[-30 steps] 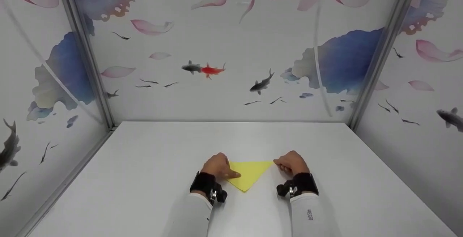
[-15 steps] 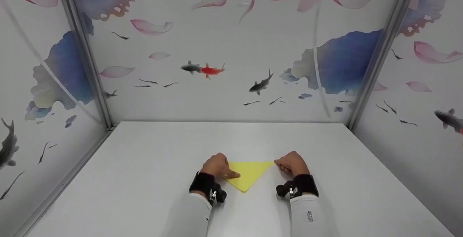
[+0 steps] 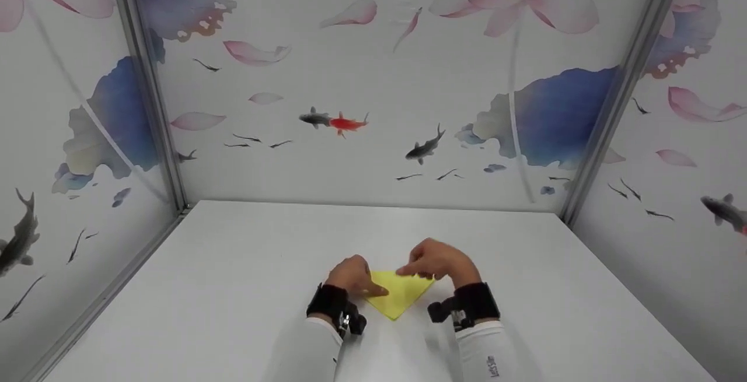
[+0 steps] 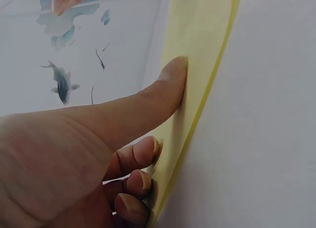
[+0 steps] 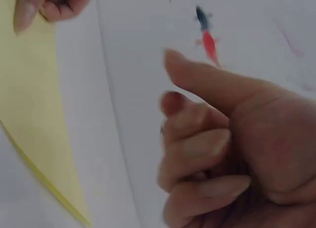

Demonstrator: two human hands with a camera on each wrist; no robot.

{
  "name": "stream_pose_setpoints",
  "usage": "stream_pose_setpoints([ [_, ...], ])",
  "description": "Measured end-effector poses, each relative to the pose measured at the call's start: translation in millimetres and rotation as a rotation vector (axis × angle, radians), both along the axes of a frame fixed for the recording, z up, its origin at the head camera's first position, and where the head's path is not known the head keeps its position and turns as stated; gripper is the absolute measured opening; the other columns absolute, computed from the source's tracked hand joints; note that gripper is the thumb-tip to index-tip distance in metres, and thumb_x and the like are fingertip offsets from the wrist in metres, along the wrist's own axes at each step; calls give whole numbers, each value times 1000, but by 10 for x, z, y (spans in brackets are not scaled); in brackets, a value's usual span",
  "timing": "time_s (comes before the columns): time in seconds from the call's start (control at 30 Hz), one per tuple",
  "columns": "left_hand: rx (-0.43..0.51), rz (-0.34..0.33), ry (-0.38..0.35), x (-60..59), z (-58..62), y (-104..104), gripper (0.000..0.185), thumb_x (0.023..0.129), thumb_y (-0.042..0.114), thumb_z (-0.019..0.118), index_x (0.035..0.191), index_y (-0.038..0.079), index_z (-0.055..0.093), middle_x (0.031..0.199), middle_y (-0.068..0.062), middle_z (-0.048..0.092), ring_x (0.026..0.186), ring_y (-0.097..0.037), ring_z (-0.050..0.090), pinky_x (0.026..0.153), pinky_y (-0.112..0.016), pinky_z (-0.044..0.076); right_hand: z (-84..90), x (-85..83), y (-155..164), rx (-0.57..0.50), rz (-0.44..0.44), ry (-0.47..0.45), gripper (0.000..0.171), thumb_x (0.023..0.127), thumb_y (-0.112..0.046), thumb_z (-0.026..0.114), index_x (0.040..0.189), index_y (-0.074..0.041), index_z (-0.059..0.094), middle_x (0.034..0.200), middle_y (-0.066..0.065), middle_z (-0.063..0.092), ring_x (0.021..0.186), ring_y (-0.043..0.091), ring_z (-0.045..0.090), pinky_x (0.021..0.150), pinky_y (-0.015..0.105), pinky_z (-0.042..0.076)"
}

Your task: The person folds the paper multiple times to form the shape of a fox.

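A yellow paper [image 3: 401, 294], folded into a triangle, lies on the white table [image 3: 233, 288] with its point toward me. My left hand [image 3: 350, 274] holds its left corner: the thumb [image 4: 170, 77] presses flat on the yellow paper [image 4: 202, 30] and the other fingers [image 4: 140, 156] curl against its edge. My right hand [image 3: 436, 259] hovers over the paper's far edge near the middle. In the right wrist view the right hand [image 5: 207, 139] is blurred, its fingers curled with nothing between them, and the yellow paper [image 5: 29, 114] lies flat to its left.
Walls printed with lotus flowers and fish enclose the table on the left [image 3: 76, 154], back [image 3: 373, 108] and right [image 3: 671, 154]. Metal posts [image 3: 149, 90] stand in the back corners. Bare white tabletop surrounds the paper.
My right hand has left the paper's right corner and moved left and up, over the far edge. The left hand has stayed put. The head view tilted slightly.
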State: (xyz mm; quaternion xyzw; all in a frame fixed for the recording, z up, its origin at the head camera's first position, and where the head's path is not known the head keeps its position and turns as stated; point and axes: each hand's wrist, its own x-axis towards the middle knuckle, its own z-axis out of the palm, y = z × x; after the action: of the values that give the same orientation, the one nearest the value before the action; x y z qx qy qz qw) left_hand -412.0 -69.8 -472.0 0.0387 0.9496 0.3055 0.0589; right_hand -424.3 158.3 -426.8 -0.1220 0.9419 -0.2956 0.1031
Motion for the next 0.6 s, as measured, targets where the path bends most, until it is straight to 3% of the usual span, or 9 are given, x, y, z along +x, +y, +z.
stream_pose_setpoints([
  [0.1,1,-7,-3,-5,-1,25,43,81,36,98,96,2,75,96,-8,76,84,-23,63,81,-40,57,-82,82,-208,185,115,-97,36,85,-43,92,70,-18,71,62,-7,53,60,10,46,55,25,36],
  [0.23,14,-13,-12,15,17,50,42,81,37,98,93,4,75,93,-6,75,81,-21,62,76,-36,54,-176,148,-327,326,45,-147,41,76,-40,100,60,-21,67,57,-8,52,57,10,42,54,26,32],
  [0.47,-72,-25,-3,-42,154,108,40,80,33,98,95,2,78,86,-2,68,76,-18,55,72,-33,48,-106,219,-457,433,-17,-78,62,71,-47,102,48,-20,51,45,-13,38,52,9,35,51,26,29],
  [0.5,-91,-20,-2,-94,123,145,38,81,32,98,94,2,78,85,-2,67,75,-19,55,71,-34,48,-100,230,-472,444,-20,-74,63,70,-47,102,48,-20,50,44,-13,36,51,9,35,51,26,30],
  [0.6,-105,5,29,-381,-145,296,30,88,35,89,88,7,78,78,-1,68,70,-18,57,65,-33,48,-109,246,-489,476,-16,-60,53,71,-45,101,55,-18,57,51,-11,42,56,11,41,56,28,36],
])
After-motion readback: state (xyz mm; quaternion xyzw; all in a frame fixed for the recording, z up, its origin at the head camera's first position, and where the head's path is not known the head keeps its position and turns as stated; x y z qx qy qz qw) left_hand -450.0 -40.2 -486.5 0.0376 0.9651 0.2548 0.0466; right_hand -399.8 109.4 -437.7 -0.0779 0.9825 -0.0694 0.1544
